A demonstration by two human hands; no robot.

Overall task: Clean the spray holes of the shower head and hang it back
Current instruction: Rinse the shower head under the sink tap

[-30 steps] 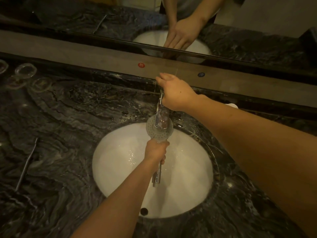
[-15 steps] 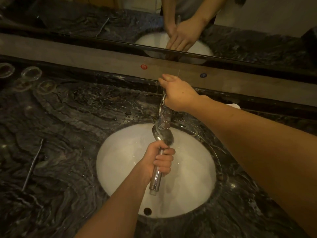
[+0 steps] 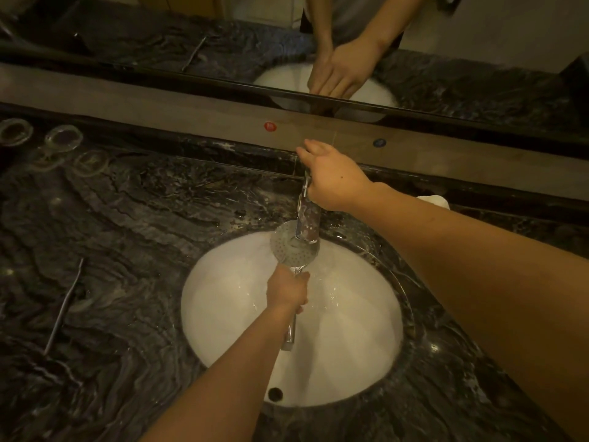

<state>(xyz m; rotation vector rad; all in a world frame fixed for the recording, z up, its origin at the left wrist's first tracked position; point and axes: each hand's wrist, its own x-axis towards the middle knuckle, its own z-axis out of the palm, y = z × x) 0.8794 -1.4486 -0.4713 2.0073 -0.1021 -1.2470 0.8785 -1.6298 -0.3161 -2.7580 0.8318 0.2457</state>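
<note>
Left fingers: wrapped round the shower-head handle (image 3: 290,330) just below the disc, left hand (image 3: 287,290) over the basin (image 3: 223,314).
Right fingers: hooked on the tap lever, thumb and forefinger partly spread – right hand (image 3: 333,177) above the tap (image 3: 307,223); exact hold on the lever hidden, cannot tell more.
Shower head: disc (image 3: 287,250) held face up under the spout, holes toward the camera, chrome stem running down toward the front of the basin.
Water: splashes and a glistening film on the disc and basin wall; stream itself hard to make out.
Slip risk: wet chrome in one hand – grip likely to slide, disc dropping against the porcelain.
Splash risk: flat disc directly beneath the spout, so a hard turn of the lever probably throws water onto the dark counter (image 3: 127,218).
Knock risk: disc rim nearly touching the spout; a lift of the left wrist probably bangs the two together.
Nearby: thin metal rod (image 3: 63,303) lying on the counter to the left, glass dishes (image 3: 62,138) at the back left, well apart from the basin.
Remaining: rinsing seems under way, hanging back not yet done.
</note>
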